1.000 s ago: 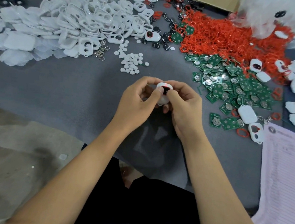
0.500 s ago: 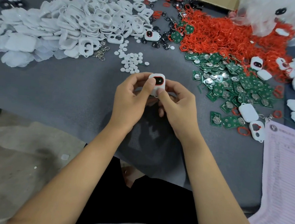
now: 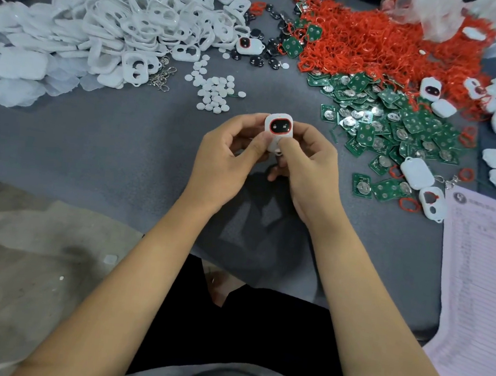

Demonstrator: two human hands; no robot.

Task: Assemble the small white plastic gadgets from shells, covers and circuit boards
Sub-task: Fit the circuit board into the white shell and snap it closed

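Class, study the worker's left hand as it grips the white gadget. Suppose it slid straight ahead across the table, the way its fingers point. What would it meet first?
The left hand points up and slightly right in the picture. Past the white gadget that it grips with the right hand, it would probably first meet the small white discs; depth is uncertain.

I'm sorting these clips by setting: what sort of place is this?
Probably a small hand-assembly workshop: bulk heaps of white covers, red rings and green circuit boards on a grey table, beside a printed sheet.
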